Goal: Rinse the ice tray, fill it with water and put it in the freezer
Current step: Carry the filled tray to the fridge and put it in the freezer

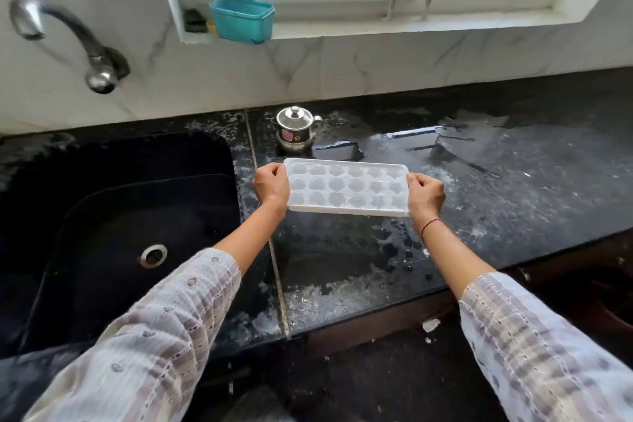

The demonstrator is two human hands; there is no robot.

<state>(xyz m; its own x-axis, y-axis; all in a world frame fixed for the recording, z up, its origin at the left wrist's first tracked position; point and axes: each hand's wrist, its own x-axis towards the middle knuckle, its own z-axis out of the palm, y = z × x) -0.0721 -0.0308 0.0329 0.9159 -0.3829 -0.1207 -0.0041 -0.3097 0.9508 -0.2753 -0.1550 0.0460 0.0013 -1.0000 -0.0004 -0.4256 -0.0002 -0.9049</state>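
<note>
Ice tray (347, 187) observed held level above the black granite table (513, 188), just right of the dark sink (113, 216). I note that it is a white translucent tray with three rows of rounded moulds; whether the moulds hold water I cannot tell. Left hand (271, 184) has its grip closed on the tray's left short end, fingers curled over the rim. Right hand (425, 195) grips the right short end in the same manner, and a red thread (431, 225) circles that wrist. Both forearms reach forward out of pale striped sleeves (164, 336). Table surface shows wet patches and pale residue around and beneath the tray. I record a small steel lidded pot (295, 129) standing on the table just behind the tray, apart from it. Curved metal tap (68, 41) is fixed to the marble-patterned wall above the sink, with no water seen at its spout. Sink drain (153, 255) is visible in the basin floor. On the window sill sits a teal plastic tub (242, 19) with a dark sponge (195, 20) beside it.
</note>
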